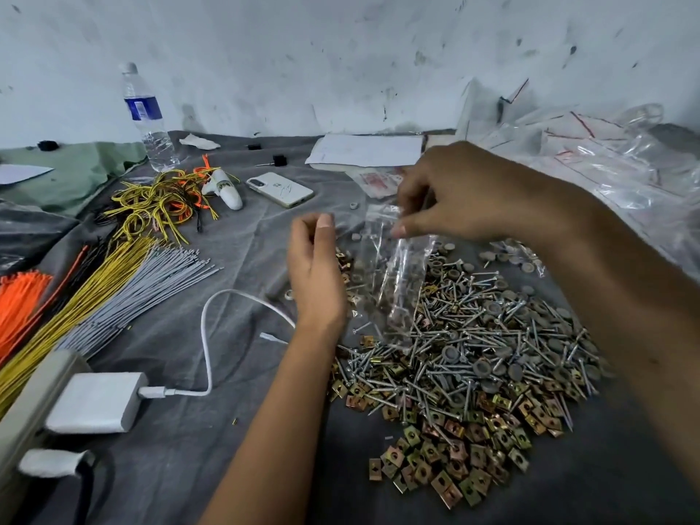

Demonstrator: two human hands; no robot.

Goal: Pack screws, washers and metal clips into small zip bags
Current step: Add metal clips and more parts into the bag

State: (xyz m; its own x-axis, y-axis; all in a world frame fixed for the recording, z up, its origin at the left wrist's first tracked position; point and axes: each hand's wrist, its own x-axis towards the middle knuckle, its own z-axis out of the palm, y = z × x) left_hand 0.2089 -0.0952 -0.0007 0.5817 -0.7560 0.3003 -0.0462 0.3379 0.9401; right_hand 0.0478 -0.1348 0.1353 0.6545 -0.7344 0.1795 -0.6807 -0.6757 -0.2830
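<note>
A small clear zip bag [397,274] hangs above the grey cloth, with screws showing inside it. My right hand [454,191] pinches its top edge from the right. My left hand [314,267] has its fingers curled at the bag's left edge; whether they grip the plastic I cannot tell. Below and to the right lies a big heap of silver screws [481,342] mixed with grey round washers [485,367]. Gold-coloured square metal clips [447,460] spread along the heap's near edge.
Empty zip bags [606,164] pile up at the right. A phone [280,189], a water bottle [146,115] and papers [367,149] lie at the back. Yellow, grey and orange wire bundles [113,282] fill the left, with a white charger [98,401] and cable near me.
</note>
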